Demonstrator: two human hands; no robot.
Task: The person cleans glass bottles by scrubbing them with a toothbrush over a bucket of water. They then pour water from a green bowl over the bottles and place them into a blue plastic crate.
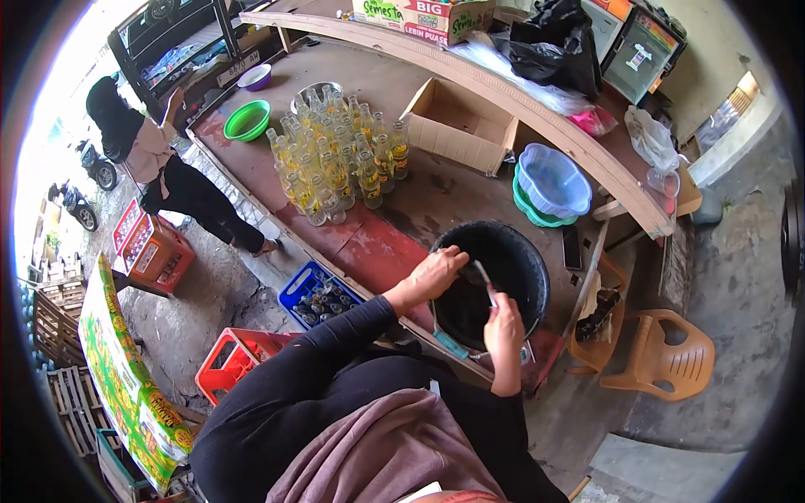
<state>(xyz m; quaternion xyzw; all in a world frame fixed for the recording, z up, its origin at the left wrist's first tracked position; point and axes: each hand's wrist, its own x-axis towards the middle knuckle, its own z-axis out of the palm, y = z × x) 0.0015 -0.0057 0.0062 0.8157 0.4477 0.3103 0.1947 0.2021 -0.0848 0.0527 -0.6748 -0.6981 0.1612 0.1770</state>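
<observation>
A black bucket (541,289) stands on the table in front of me, its inside dark. Over its left rim my left hand (432,277) is closed, fingertips pinched together, with whatever they grip hidden. My right hand (505,331) is wrapped round the pale handle of a slim tool with a thin greyish end (484,275), which points up and left over the bucket; I cannot tell if it is a knife. The bucket's wire handle with a teal grip (450,344) hangs at the near side. Many glass bottles (335,159) with yellow labels stand grouped beyond the bucket.
An open cardboard box (461,126), blue and green basins (553,180), a green bowl (246,121) and a phone (572,248) lie on the table. A blue bottle crate (314,293) and red crate (239,360) are left. A person (155,159) stands beyond; a brown chair (667,356) is right.
</observation>
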